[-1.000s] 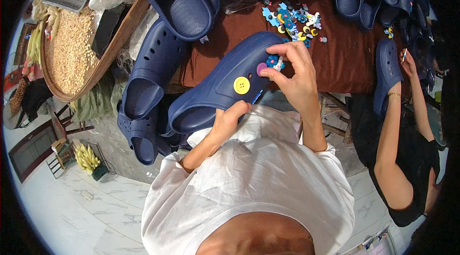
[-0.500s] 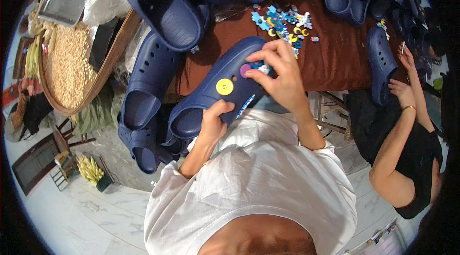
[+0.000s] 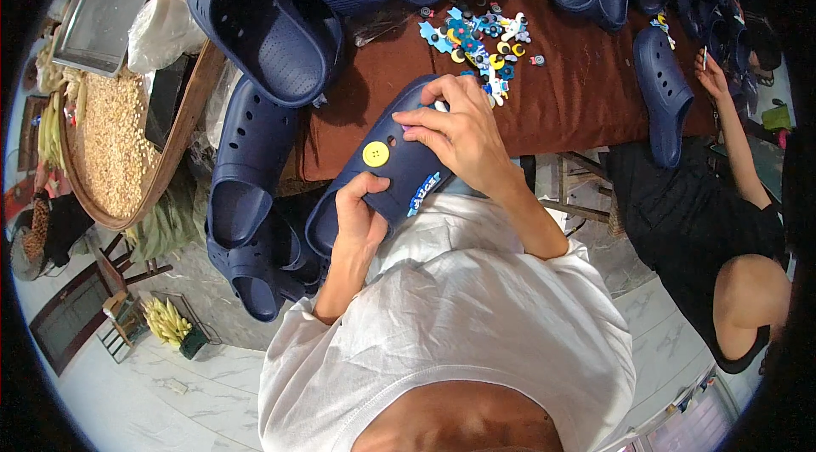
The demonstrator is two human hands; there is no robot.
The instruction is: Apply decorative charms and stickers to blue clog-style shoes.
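Note:
I hold a navy blue clog in front of my chest, its top facing up. My left hand grips its lower edge. My right hand lies over the toe part, fingertips pressing a small charm into a hole. A round yellow charm and a blue strip charm sit on the clog. A heap of small colourful charms lies on the brown table just beyond my right hand.
Several more navy clogs are piled at the table's left and back, others hang below its edge. A round basket of grain and a metal tray are at left. Another person in black sits at right by a clog.
My right hand has spread over the clog's toe and covers the pink charm. The view has shifted slightly; the clog stays in my left hand.

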